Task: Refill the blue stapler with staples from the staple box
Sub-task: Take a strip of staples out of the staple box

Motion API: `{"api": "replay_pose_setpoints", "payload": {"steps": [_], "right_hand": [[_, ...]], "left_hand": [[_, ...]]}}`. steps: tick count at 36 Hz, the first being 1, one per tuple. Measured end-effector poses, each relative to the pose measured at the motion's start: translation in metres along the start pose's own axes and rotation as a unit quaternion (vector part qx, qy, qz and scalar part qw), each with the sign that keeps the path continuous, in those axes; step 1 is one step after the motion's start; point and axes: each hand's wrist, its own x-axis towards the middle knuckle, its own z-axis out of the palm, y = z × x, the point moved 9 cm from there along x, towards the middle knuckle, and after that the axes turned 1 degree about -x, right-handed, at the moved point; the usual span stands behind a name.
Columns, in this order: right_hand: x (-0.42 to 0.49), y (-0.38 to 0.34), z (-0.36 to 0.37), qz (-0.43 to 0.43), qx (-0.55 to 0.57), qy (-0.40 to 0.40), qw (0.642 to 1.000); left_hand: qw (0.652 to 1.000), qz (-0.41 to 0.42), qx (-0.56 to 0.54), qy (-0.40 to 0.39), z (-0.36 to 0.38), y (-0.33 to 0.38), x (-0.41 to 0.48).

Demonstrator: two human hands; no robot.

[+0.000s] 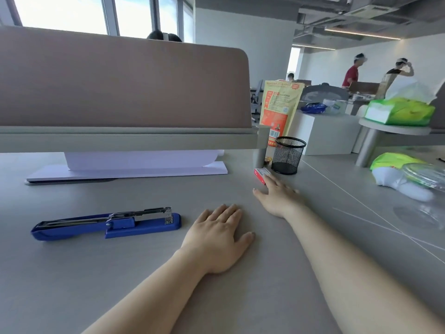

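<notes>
Reaching out with right hand (pixel 277 192), fingers spread and just touching the red staple box (pixel 261 175), not gripping. Resting left hand (pixel 218 237) flat, empty. Lying well left, blue stapler (pixel 106 224). Risking nudging the box into the mesh pen cup (pixel 287 155) behind.

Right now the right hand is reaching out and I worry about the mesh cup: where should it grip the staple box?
Take the staple box across its two long side faces, near the end facing the person, coming from above. It lies flat on the desk, and the mesh pen cup stands close behind it. The right hand has its fingers at that near end.
</notes>
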Motion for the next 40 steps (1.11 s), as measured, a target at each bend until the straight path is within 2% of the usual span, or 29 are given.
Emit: {"api": "replay_pose_setpoints", "payload": {"steps": [7,24,32,40], "right_hand": [[-0.021,-0.006,-0.009,-0.007,0.02,0.006,1.0],[-0.168,0.003,-0.033,-0.06,0.059,0.068,0.994],[-0.172,0.006,-0.042,-0.028,0.09,0.109,0.99],[-0.17,0.012,-0.042,-0.046,0.175,0.118,0.976]], "left_hand": [[1.0,-0.001,-0.01,0.01,-0.003,-0.002,0.001],[0.997,-0.029,-0.031,0.059,-0.027,0.011,-0.028],[0.991,-0.05,-0.098,0.071,-0.022,0.022,-0.027],[0.991,-0.006,-0.117,0.07,-0.016,0.031,-0.017]]}}
